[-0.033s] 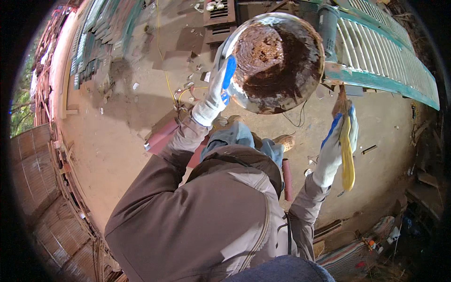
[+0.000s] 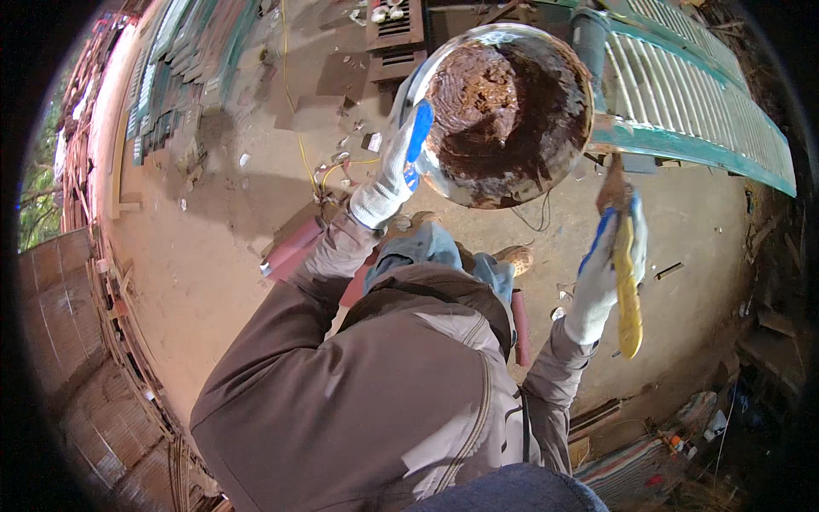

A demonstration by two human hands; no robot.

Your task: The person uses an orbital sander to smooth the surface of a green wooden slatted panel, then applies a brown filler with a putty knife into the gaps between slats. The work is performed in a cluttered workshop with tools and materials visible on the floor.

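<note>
My gloved left hand [image 2: 394,166] grips the left rim of a round metal basin [image 2: 569,166], its blue-coated thumb lying over the edge. Thick brown paste [image 2: 486,102] coats the inside of the basin, heaped and rough toward the upper middle. To the right of the basin and apart from it, my gloved right hand [image 2: 604,269] is closed around a putty knife [image 2: 629,290] with a yellow handle. Its brown-smeared blade points up, just below a green-edged slatted panel. The fingers' undersides are hidden.
The green-framed panel with white slats [image 2: 682,90] extends at the upper right, beside a dark grey pipe-like post [image 2: 589,43]. More slatted pieces [image 2: 192,68] are stacked at the upper left. A yellow cord [image 2: 300,145] and scraps lie on the floor near my feet.
The putty knife has turned slightly in my right hand, showing more of the blade. The basin sits a touch further right in the picture, still held by my left hand.
</note>
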